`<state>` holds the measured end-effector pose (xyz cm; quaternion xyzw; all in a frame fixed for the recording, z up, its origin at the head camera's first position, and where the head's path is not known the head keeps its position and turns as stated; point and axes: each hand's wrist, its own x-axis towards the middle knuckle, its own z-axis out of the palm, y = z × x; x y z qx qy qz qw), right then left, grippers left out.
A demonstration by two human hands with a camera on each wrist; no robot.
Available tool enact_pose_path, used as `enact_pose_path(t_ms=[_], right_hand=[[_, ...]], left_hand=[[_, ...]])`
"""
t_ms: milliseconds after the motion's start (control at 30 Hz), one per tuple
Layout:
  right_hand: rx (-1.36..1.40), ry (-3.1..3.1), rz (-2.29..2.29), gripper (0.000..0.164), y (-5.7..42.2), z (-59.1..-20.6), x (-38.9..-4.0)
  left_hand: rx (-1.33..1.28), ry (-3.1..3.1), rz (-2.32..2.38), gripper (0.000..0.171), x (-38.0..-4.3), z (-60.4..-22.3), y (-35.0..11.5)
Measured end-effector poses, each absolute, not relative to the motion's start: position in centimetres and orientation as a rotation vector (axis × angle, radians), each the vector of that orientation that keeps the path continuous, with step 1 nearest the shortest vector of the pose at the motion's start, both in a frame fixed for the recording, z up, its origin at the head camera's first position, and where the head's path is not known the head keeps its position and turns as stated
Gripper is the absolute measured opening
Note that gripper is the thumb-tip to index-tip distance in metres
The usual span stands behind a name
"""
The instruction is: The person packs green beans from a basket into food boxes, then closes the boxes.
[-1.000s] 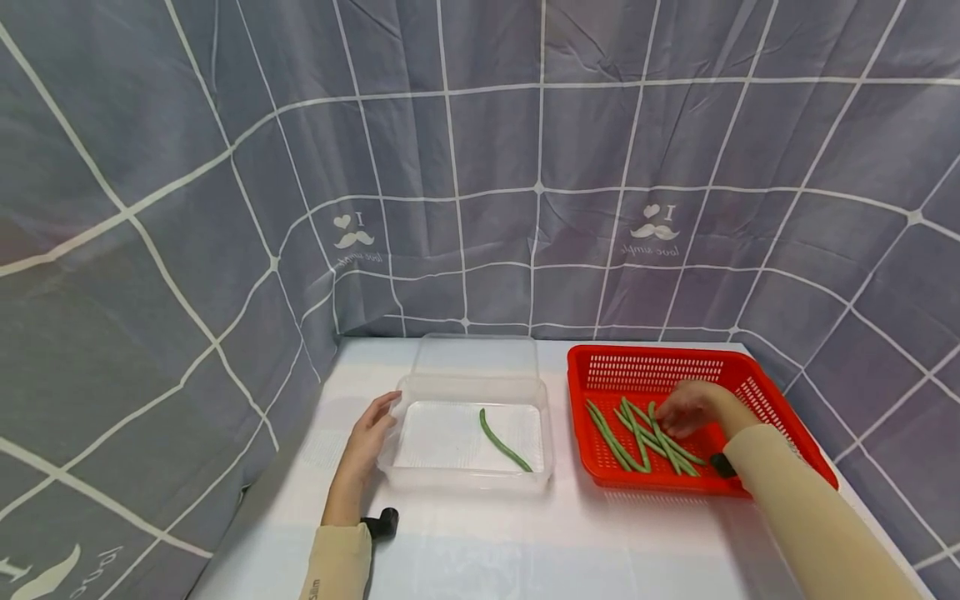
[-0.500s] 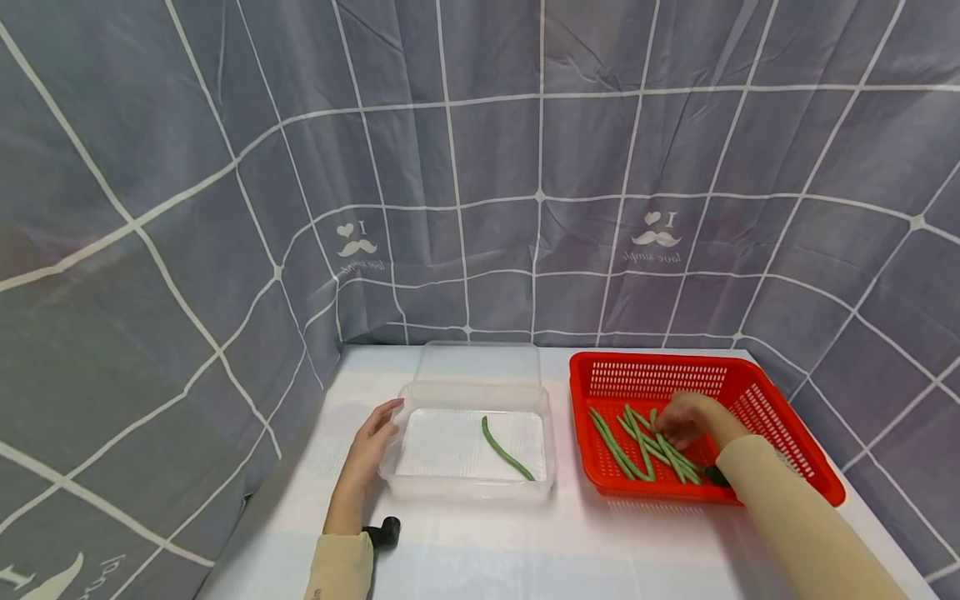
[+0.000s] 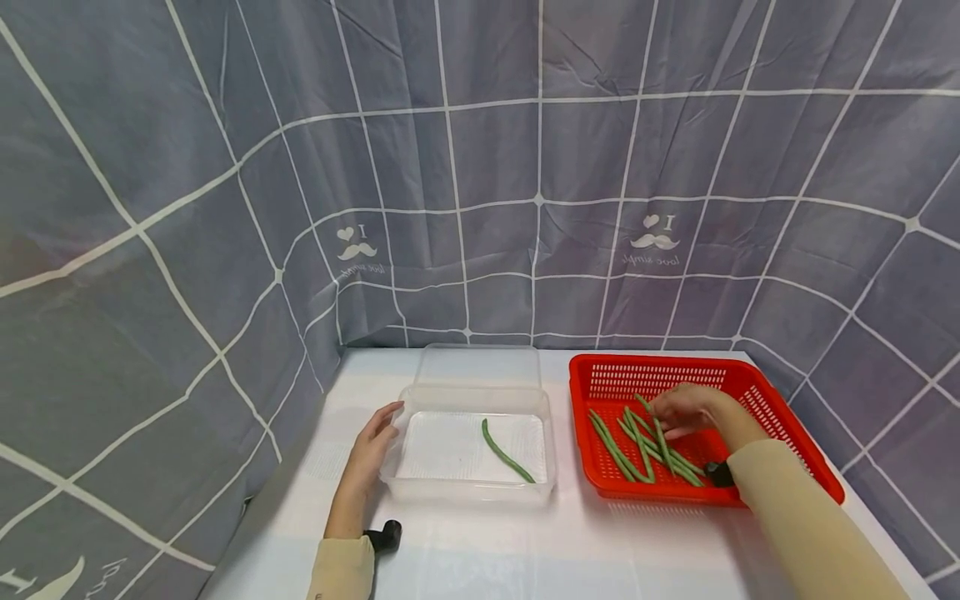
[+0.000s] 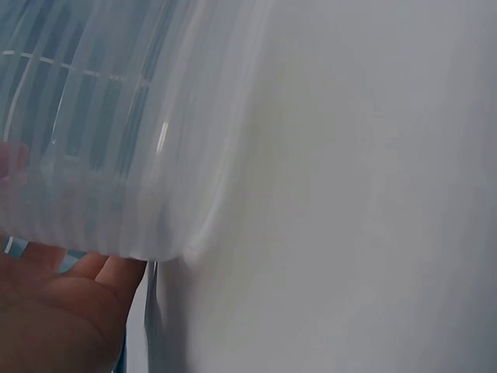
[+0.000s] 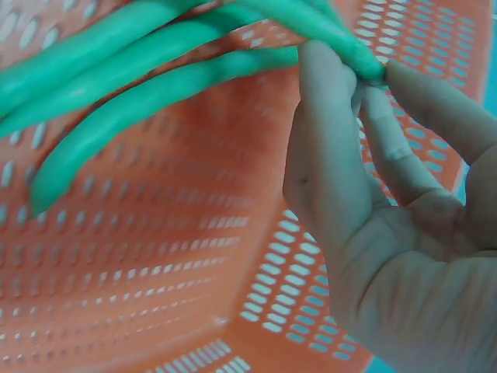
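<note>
In the red basket (image 3: 795,442), my right hand (image 3: 686,410) pinches the end of a green bean (image 5: 326,31) between thumb and fingers. Several other green beans (image 3: 618,450) lie crossed on the basket floor beside it. My left hand (image 3: 371,442) rests against the left side of a clear plastic container (image 3: 480,490), its fingers at the rim and outer wall. The left wrist view has this hand's fingers (image 4: 116,276) close against the ribbed wall, partly hidden behind it. One green bean (image 3: 502,454) lies inside the container, toward its right.
A clear lid (image 3: 477,365) lies flat behind the container. Both containers stand on a white table (image 3: 480,550), side by side with a narrow gap. A grey gridded curtain (image 3: 495,167) encloses the back and sides. A black wrist strap piece (image 3: 386,536) shows by the left sleeve.
My right hand has risen slightly among the beans, and a bean end now shows at its fingers. The left hand keeps its place at the container. The head view has shifted slightly.
</note>
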<state>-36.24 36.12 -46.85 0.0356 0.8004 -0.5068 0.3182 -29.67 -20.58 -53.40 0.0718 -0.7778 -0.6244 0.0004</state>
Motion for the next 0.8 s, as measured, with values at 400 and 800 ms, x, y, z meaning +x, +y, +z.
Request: enact_pose_path(t_ms=[400,800], right_hand=[[-0.036,1.986,-1.583,0.046,33.4,-43.4,-36.3],[-0.162,1.896,-1.706,0.050,27.1,-39.9,-36.3]], left_hand=[[0.233,-2.436,-1.968,0.053,-29.5,-53.4,-20.5],[0.244,-2.429,-1.974,0.054,-29.6,-53.6,-20.6]])
